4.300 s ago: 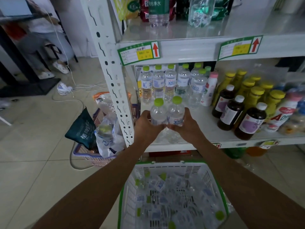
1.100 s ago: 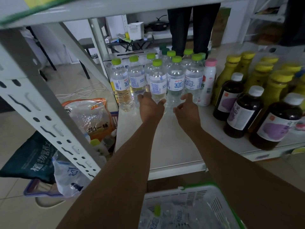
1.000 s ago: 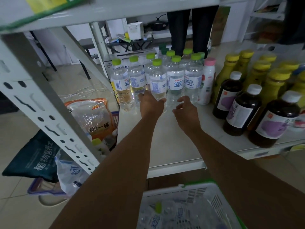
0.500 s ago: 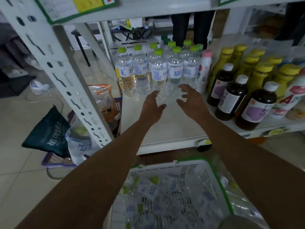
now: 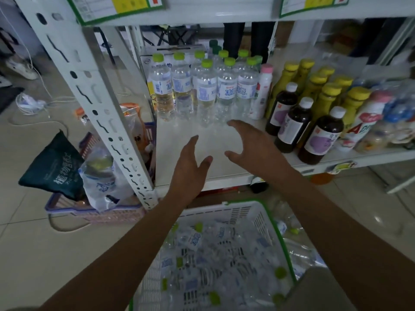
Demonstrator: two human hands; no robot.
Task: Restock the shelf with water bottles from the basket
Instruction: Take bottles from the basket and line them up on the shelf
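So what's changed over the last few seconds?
The left hand and right hand set two water bottles upright on the shelf, let go and drew back, and are now open and empty. The basket and dark bottles stayed put.

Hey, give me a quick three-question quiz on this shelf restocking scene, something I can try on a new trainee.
1. True or false: the left hand and the right hand each grip a bottle.
2. What colour are the caps of the water bottles standing on the shelf? A pink, B light green, C white.
3. Where do the bottles not yet shelved lie?

Key
1. False: both hands are open and empty, above the bare front of the shelf.
2. B.
3. In the white basket below the hands, in front of the shelf.
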